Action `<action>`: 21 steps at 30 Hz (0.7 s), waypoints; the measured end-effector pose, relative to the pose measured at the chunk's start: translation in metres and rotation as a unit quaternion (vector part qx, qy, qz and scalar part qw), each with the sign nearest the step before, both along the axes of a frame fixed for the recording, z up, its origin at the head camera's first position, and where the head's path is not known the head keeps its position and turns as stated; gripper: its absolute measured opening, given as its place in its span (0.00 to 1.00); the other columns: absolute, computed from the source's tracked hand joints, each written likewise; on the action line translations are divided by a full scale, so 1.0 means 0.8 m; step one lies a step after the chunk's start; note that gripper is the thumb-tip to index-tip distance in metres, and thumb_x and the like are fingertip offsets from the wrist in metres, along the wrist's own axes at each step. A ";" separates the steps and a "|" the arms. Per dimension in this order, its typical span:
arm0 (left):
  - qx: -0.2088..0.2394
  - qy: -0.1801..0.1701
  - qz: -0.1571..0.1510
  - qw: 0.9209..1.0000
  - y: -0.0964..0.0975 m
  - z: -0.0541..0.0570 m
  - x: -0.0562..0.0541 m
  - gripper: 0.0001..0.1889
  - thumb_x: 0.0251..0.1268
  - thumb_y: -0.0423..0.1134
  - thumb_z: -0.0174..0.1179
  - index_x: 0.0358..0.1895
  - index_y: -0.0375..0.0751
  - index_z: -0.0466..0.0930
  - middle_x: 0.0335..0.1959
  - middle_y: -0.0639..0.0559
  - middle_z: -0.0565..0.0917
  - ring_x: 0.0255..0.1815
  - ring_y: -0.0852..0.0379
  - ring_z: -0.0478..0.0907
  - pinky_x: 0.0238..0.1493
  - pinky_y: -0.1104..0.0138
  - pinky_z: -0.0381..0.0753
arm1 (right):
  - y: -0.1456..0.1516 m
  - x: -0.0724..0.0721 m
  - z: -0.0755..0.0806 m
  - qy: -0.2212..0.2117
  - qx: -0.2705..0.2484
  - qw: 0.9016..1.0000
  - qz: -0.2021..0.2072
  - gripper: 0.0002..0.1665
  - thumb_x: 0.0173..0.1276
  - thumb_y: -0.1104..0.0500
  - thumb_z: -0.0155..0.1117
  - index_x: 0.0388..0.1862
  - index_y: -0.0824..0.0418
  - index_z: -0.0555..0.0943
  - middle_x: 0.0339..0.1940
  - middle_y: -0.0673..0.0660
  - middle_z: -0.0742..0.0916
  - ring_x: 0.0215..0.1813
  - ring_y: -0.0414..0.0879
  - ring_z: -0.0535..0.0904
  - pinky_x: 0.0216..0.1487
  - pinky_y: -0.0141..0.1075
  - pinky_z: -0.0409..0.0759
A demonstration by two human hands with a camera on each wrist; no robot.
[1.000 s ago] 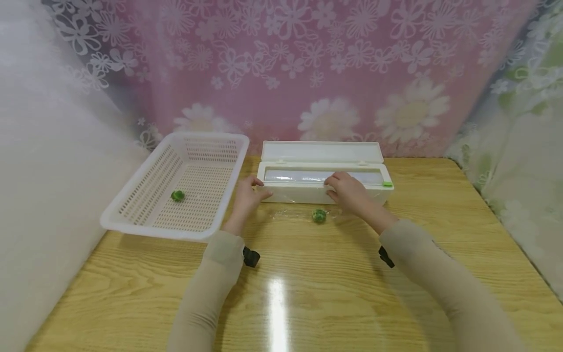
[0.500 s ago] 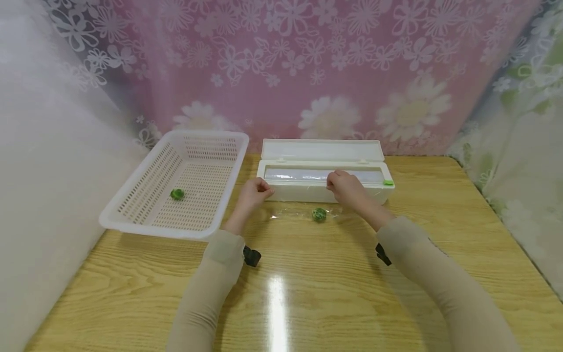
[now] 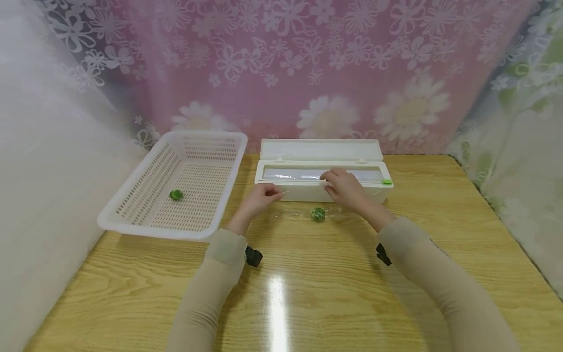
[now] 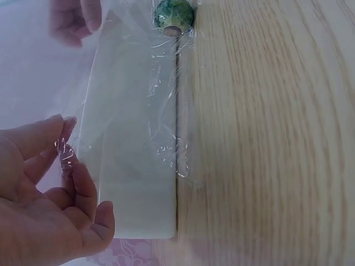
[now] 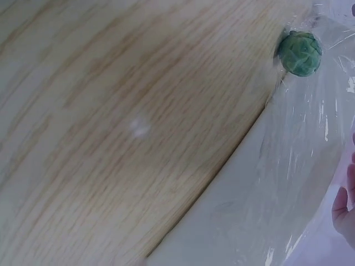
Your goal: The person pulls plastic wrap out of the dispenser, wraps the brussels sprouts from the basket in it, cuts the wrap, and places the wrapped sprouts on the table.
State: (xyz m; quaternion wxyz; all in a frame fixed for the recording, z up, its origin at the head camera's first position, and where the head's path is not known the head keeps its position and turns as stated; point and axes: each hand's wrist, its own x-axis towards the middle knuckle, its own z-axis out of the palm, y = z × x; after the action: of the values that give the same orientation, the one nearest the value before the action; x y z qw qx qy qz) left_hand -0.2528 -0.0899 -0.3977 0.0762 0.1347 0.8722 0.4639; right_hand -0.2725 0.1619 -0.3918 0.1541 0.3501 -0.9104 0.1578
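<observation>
Left hand (image 3: 262,199) pinching crinkled clear film (image 4: 158,97), right hand (image 3: 347,190) with fingers (image 3: 333,174) parted, leafy sprout (image 3: 318,214), oblong box (image 3: 316,162) beside perforated basket (image 3: 158,232)

No words, brand names, labels or numbers can be read in any view. The one thing resembling a mark is a thin dark line (image 3: 440,248) along the upper edge of the right sleeve (image 3: 444,283) (too small and faint to tell whether it is lettering).
</observation>
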 end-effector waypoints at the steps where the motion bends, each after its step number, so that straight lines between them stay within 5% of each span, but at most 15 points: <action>1: 0.001 0.003 -0.003 1.000 0.001 0.000 0.000 0.11 0.62 0.37 0.54 0.37 0.31 0.79 0.33 0.44 0.78 0.32 0.51 0.71 0.33 0.66 0.71 | 0.000 0.000 0.000 0.002 0.000 1.000 0.005 0.13 0.57 0.67 0.62 0.43 0.65 0.77 0.36 0.60 0.78 0.40 0.54 0.72 0.34 0.46 0.71; 5: 0.017 -0.003 -0.003 1.000 0.003 0.000 0.001 0.10 0.62 0.36 0.54 0.35 0.30 0.78 0.33 0.39 0.78 0.30 0.50 0.69 0.29 0.67 0.68 | 0.000 -0.002 0.000 0.006 0.021 1.000 0.015 0.13 0.57 0.64 0.63 0.43 0.61 0.79 0.39 0.59 0.77 0.43 0.54 0.70 0.34 0.46 0.70; 10: 0.021 0.000 0.007 1.000 0.004 -0.001 -0.001 0.10 0.62 0.35 0.54 0.36 0.29 0.78 0.32 0.39 0.78 0.26 0.56 0.66 0.27 0.69 0.66 | 0.004 0.000 -0.002 0.019 0.031 0.999 0.009 0.04 0.54 0.63 0.66 0.28 0.60 0.79 0.36 0.58 0.77 0.41 0.53 0.70 0.31 0.45 0.70; 15: 0.023 0.011 0.016 1.000 0.004 -0.002 -0.003 0.10 0.62 0.34 0.53 0.35 0.28 0.77 0.31 0.39 0.77 0.25 0.57 0.64 0.26 0.69 0.65 | 0.011 0.004 -0.001 0.015 0.040 0.999 0.015 0.05 0.54 0.62 0.66 0.24 0.58 0.78 0.33 0.56 0.77 0.36 0.51 0.70 0.28 0.43 0.68; 21: 0.018 0.013 0.044 0.999 0.004 -0.003 -0.002 0.08 0.62 0.33 0.53 0.35 0.30 0.77 0.29 0.46 0.76 0.28 0.57 0.66 0.27 0.69 0.67 | 0.031 0.011 0.001 0.007 0.072 0.997 -0.007 0.07 0.54 0.59 0.66 0.21 0.56 0.77 0.32 0.54 0.78 0.35 0.50 0.70 0.30 0.43 0.67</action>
State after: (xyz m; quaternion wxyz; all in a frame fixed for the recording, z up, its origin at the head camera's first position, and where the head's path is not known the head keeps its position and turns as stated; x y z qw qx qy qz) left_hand -0.2541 -0.0868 -0.4001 0.0425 0.1037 0.8699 0.4804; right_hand -0.2641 0.1867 -0.3906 0.1361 0.3552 -0.9206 0.0881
